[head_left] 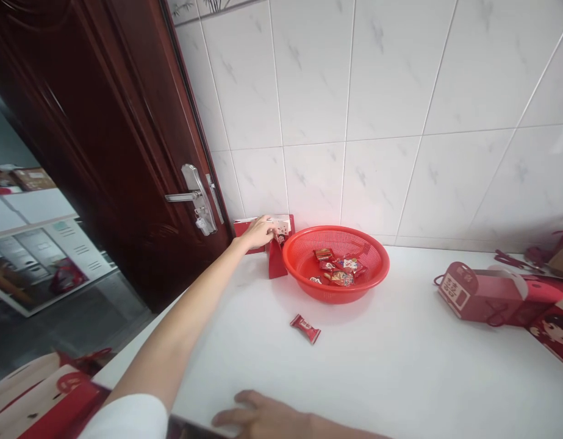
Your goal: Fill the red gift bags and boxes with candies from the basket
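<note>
Red box (276, 262) stands on the counter (400, 372) beside the red basket (336, 296). Left hand (259, 234): fingers appear pinched on the box's top edge. Right hand (272, 419): fingers spread, released. Grip lightly; keep box upright.

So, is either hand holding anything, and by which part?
The left hand seems to pinch a red box by its top; the right hand shows nothing held.
</note>
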Demonstrator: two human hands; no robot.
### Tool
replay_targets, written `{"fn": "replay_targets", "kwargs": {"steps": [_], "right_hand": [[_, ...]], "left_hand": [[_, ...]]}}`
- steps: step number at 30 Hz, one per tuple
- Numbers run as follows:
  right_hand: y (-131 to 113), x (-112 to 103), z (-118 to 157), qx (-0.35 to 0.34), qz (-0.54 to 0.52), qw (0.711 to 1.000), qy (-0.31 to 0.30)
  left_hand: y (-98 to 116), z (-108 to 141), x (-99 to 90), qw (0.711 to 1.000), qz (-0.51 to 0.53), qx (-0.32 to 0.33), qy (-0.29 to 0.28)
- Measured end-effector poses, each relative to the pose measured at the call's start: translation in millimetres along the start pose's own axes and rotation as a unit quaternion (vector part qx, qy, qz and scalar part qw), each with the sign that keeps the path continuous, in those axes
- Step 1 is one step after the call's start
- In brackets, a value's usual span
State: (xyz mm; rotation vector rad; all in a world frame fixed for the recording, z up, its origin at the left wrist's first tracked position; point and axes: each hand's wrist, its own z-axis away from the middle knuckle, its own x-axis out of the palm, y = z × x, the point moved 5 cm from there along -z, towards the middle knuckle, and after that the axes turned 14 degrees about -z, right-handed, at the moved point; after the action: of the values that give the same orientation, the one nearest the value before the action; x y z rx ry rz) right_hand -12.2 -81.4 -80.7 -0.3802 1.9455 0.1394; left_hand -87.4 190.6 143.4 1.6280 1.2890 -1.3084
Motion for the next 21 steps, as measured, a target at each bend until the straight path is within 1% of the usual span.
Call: {"fn": "replay_targets", "kwargs": {"steps": [3, 4, 5, 6, 8, 9, 10, 11, 12, 14, 16, 17, 18, 21], "right_hand": [[-7, -6, 1, 0.027, -0.029, 0.998, 0.049], [-10, -12, 0, 0.037, -0.045, 0.995, 0.079], [-13, -22, 0, 0.046, -0.059, 0.99, 0.123], [-15, -34, 1, 0.059, -0.068, 0.98, 0.178], [-19, -65, 7, 0.071, -0.072, 0.948, 0.302], [-20, -81, 12, 0.086, -0.068, 0.932, 0.347], [-21, -96, 19, 0.103, -0.059, 0.918, 0.377], [-23, -112, 26, 0.105, -0.044, 0.906, 0.407], [-25, -126, 35, 0.118, -0.02, 0.894, 0.431], [-22, -152, 59, 0.199, 0.015, 0.858, 0.474], [-22, -171, 85, 0.264, 0.049, 0.819, 0.506], [-22, -177, 97, 0.293, 0.05, 0.809, 0.506], [-22, -181, 107, 0.315, 0.036, 0.806, 0.499], [-24, -180, 129, 0.354, -0.072, 0.824, 0.437]], "left_hand": [[-4, 15, -14.1, 1.0, 0.013, 0.007, 0.01], [-7, 21, -21.0, 1.0, 0.019, 0.005, 0.014], [-11, 29, -29.1, 0.999, 0.026, -0.001, 0.019], [-15, 38, -38.2, 0.999, 0.032, -0.007, 0.025], [-21, 60, -59.3, 0.997, 0.042, -0.032, 0.05], [-21, 72, -69.6, 0.996, 0.052, -0.037, 0.058], [-18, 85, -79.3, 0.994, 0.081, -0.033, 0.065], [-12, 98, -88.1, 0.992, 0.1, -0.028, 0.073], [-4, 110, -95.7, 0.991, 0.108, -0.02, 0.08], [20, 132, -106.6, 0.988, 0.113, 0.024, 0.1], [52, 149, -110.5, 0.981, 0.111, 0.099, 0.121], [68, 156, -109.8, 0.975, 0.113, 0.142, 0.128], [85, 162, -107.4, 0.966, 0.123, 0.186, 0.13], [130, 173, -93.8, 0.937, 0.18, 0.277, 0.109]]}}
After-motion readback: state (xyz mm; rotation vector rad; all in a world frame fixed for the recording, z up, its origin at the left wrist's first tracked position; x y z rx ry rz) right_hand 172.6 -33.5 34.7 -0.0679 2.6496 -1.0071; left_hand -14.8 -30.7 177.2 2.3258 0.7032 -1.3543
